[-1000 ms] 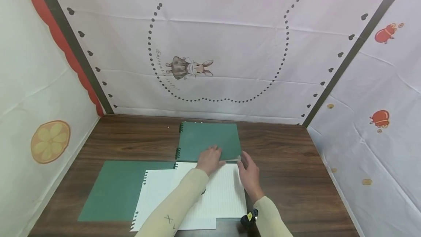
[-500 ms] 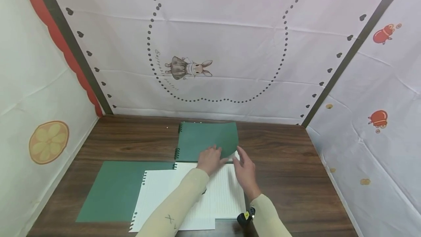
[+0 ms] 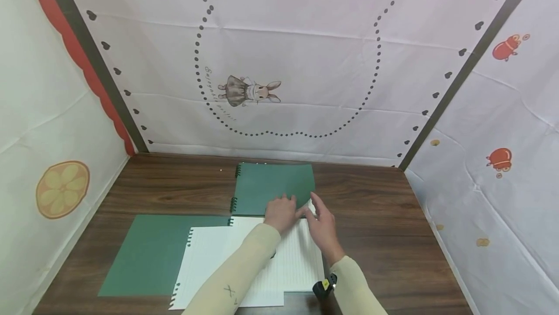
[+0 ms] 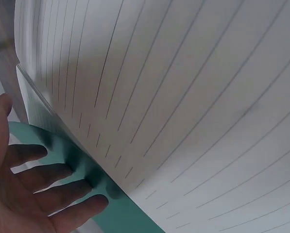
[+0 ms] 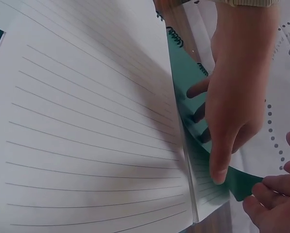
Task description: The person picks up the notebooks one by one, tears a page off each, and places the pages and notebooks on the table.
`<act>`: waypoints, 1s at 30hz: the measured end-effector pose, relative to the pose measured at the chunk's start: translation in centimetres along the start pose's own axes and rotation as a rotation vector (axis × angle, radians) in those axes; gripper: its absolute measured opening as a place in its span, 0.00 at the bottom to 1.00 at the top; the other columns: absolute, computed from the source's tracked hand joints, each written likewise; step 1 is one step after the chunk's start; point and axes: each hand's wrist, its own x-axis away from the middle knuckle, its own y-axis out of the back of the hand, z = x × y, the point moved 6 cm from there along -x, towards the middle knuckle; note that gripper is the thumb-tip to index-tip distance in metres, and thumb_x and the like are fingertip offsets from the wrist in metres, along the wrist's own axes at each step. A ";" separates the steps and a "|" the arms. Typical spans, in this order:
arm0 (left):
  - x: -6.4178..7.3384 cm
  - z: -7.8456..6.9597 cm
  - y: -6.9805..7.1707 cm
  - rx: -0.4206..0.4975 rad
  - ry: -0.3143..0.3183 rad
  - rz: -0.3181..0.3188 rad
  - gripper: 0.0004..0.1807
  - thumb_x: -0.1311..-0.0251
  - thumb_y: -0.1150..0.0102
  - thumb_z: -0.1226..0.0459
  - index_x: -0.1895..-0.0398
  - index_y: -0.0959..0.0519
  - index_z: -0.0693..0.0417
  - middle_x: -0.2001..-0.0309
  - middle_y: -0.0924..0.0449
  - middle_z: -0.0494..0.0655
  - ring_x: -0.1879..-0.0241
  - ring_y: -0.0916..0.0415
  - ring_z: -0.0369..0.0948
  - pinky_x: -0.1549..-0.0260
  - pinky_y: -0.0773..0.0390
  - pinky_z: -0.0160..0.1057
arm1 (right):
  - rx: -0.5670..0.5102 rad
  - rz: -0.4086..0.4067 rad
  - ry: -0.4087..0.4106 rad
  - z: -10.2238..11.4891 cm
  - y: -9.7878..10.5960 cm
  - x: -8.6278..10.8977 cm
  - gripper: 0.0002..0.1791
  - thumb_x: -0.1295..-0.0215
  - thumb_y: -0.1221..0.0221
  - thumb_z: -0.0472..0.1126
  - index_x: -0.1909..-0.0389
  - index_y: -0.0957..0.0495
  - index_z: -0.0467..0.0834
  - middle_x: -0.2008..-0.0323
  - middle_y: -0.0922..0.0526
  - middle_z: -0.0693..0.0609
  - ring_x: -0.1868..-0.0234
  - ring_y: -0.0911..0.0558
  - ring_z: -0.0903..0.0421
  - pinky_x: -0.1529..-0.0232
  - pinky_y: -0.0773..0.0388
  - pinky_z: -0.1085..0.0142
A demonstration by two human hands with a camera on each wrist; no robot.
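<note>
We are resting a spread left hand (image 3: pixel 281 214) on the far green cover (image 3: pixel 271 181), our right hand (image 3: pixel 322 230) pinching its raised near-right corner (image 5: pixel 241 188), seemingly turning it, likely needing steady lifting next.

Dark wood-grain table (image 3: pixel 384 237) is carrying two notebooks. Green spiral notebook (image 3: pixel 272 184) is lying near the back edge, its near right corner bending up. Open ruled notebook (image 3: pixel 298 261) is sitting just in front, green cover (image 3: pixel 153 252) spreading flat left.
</note>
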 end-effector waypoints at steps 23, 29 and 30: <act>-0.4 -0.7 0.3 -0.089 -0.059 -0.071 0.20 0.33 0.48 0.60 0.41 0.24 0.57 0.54 0.15 0.59 0.59 0.15 0.50 0.65 0.15 0.45 | -0.038 -0.063 -0.029 -0.2 0.7 -0.5 0.29 0.28 0.48 0.44 0.28 0.40 0.50 0.29 0.35 0.47 0.29 0.34 0.46 0.31 0.34 0.49; 0.0 -0.5 1.1 -0.022 -0.048 -0.056 0.20 0.31 0.50 0.62 0.40 0.25 0.57 0.57 0.15 0.57 0.65 0.15 0.49 0.71 0.15 0.44 | -0.022 -0.076 -0.032 -0.7 0.7 -0.4 0.29 0.28 0.47 0.42 0.28 0.39 0.47 0.30 0.33 0.44 0.30 0.32 0.43 0.34 0.32 0.47; 0.1 -0.4 1.3 -0.007 -0.045 -0.056 0.20 0.31 0.50 0.62 0.40 0.25 0.57 0.58 0.14 0.56 0.66 0.15 0.48 0.71 0.15 0.44 | -0.023 -0.073 -0.033 -0.8 0.7 -0.3 0.29 0.28 0.47 0.42 0.28 0.39 0.47 0.30 0.34 0.44 0.30 0.32 0.43 0.34 0.32 0.47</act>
